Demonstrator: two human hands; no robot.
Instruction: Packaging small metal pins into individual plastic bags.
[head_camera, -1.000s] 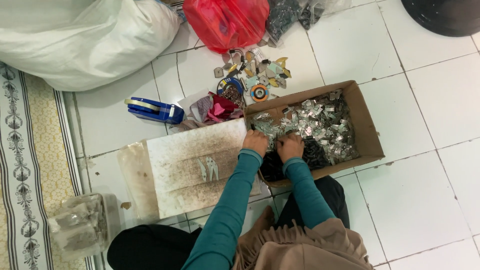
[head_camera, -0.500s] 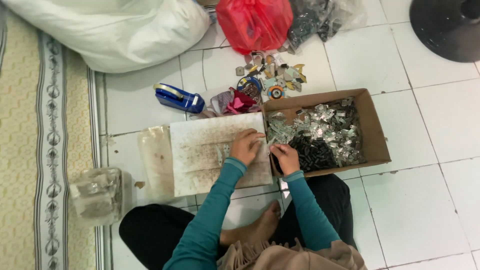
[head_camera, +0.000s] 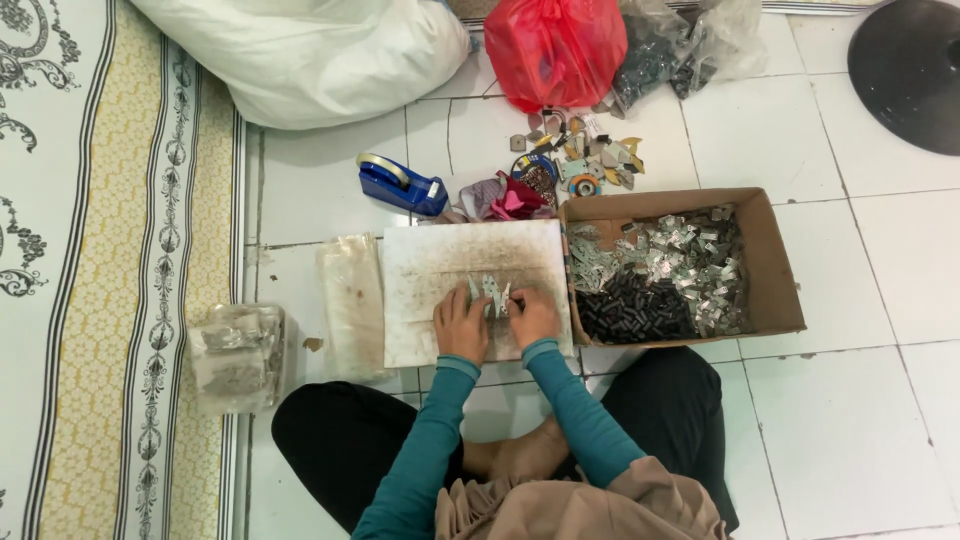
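Down on the white tiled floor, a person sits cross-legged with a worn white board lying flat in front of the knees. Both hands rest on the near half of the board, close to its right edge. The left hand lies palm down with its fingers curled toward a small cluster of silvery metal clips that sits between the two hands; the right hand is bent in from the other side, its fingertips touching the same cluster. Whether either hand actually pinches a clip or only presses on the pile cannot be told from this height.

Just beside the board's right edge stands an open cardboard box. More shiny metal pieces fill its far part, and a heap of small dark parts lies in its near left corner. Against the board's left edge lies a flat clear plastic bag, and farther left, at the edge of a patterned mat, sits a crumpled clear bag. Beyond the board's far edge are a blue tape dispenser, a pink scrap of cloth and scattered small oddments. A red plastic bag and a big white sack lie farther off.
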